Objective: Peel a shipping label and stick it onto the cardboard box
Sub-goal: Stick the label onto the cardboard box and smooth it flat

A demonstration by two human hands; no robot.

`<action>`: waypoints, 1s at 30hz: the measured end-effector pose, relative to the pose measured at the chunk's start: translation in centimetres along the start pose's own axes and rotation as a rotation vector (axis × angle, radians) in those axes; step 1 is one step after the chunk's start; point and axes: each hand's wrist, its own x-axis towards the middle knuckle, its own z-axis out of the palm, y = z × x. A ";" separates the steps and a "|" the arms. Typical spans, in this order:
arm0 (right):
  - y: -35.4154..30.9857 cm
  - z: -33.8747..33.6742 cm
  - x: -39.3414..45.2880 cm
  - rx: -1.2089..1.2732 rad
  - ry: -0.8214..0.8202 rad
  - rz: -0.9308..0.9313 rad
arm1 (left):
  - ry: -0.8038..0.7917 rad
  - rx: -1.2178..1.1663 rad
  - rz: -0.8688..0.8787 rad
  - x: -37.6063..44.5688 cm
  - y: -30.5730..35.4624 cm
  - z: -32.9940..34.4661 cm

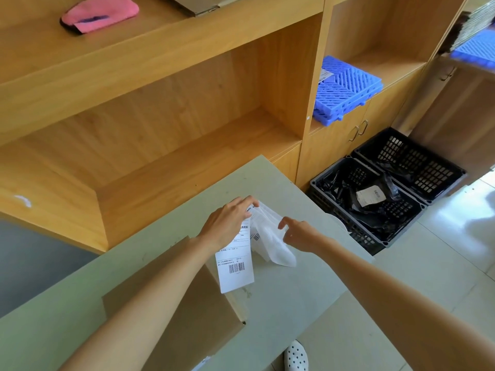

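Head view, one frame. Left hand [227,226] up over the grey-green table [294,298], fingers closed in a pinch on the top edge of the shipping label [235,266]. Label hung down from that grip, printed face toward camera, barcode near the bottom, lower edge overlapping the near corner of the cardboard box [187,317]. Could not tell whether label touched the box or just hung in front of it.

Right hand [297,234] just beside the left, fingers curled and pinched on the white backing sheet [273,245]. Backing pulled off to the right of the label, crumpled and drooping, still joined to the label near the top under the left fingers. Separated along most of the visible length.

Box sat on the table at lower left, plain brown, partly hidden by the left forearm.

Behind the table: wooden shelving [160,124], pink cloth [99,13] on the upper shelf, blue plastic grid panels [345,89] in the right bay. On the floor right of the table: two black crates [388,188], nearer one holding black bags with a white label. White spotted shoe [296,356] at bottom edge.
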 end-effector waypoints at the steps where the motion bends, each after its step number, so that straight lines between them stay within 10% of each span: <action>1: -0.1 -0.1 0.0 -0.021 0.001 -0.013 | -0.001 0.001 0.000 0.0 0.0 -0.1; 8: -3.8 -0.8 -2.1 -0.004 0.148 -0.162 | 0.022 -0.009 -0.008 -1.1 0.3 -1.2; 13: -8.4 -2.0 -4.5 0.335 -0.085 -0.353 | 0.099 -0.049 -0.040 -3.0 0.1 -2.9; 30: -22.9 3.2 -7.3 0.169 -0.032 -0.510 | 0.230 -0.132 -0.307 -16.0 -6.9 -10.4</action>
